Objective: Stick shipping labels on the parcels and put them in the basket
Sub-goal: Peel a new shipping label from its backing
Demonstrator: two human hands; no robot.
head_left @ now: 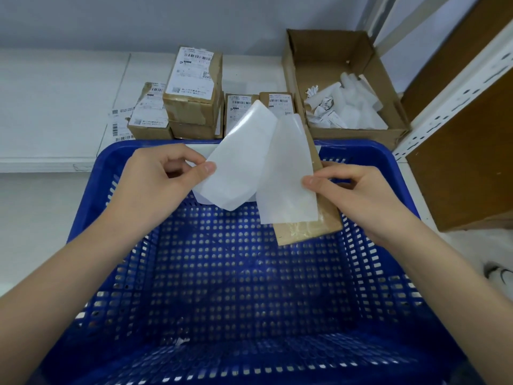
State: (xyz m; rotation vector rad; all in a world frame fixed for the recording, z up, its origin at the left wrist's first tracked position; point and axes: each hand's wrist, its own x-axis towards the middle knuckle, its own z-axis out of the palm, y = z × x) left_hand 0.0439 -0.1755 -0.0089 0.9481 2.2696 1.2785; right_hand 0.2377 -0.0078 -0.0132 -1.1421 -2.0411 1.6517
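This looks like a packing or shipping room. Small cardboard parcels [191, 90] with barcode labels are stacked on a white table [55, 107], beside an open carton [341, 81] of peeled label backing scraps. A blue plastic basket [249, 287] and metal shelving [455, 87] stand close by.

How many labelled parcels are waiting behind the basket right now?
5: one on top of the stack, one beneath it, one left, two right. Others may be hidden behind the sheets.
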